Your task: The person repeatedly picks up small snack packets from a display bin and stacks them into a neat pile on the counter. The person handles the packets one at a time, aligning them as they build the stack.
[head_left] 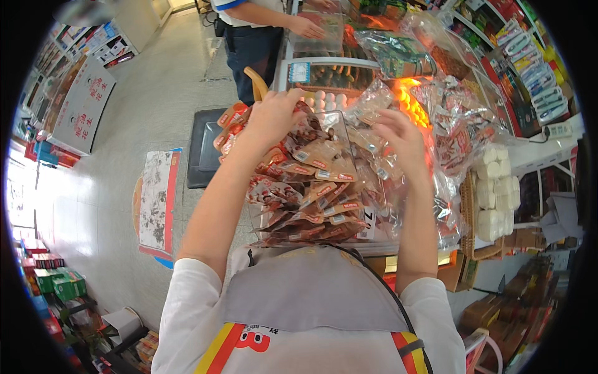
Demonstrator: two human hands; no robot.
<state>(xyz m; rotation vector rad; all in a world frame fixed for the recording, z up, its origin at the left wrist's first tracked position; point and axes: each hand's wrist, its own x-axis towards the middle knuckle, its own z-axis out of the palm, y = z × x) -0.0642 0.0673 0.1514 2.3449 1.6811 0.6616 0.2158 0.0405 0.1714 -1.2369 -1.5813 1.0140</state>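
Many sealed packets of snack food (pixel 317 187), brown, red and clear, fill a clear plastic bin (pixel 348 135) in front of me. My left hand (pixel 275 114) is over the far left part of the bin, at the red packets (pixel 231 128), its fingers bent down; whether it grips one cannot be told. My right hand (pixel 397 135) is raised right of the bin over loose clear packets (pixel 369 103), fingers apart and partly curled, with nothing plainly held. White eggs (pixel 329 100) lie beyond the bin.
Across the display counter a person (pixel 254 28) stands with a hand on a clear lid (pixel 322 37). Large bagged goods (pixel 458 112) and a wicker basket (pixel 468 215) beside white rolls (pixel 495 191) are on the right. A black tray (pixel 203 145) stands at the left, by a floor mat (pixel 159 201).
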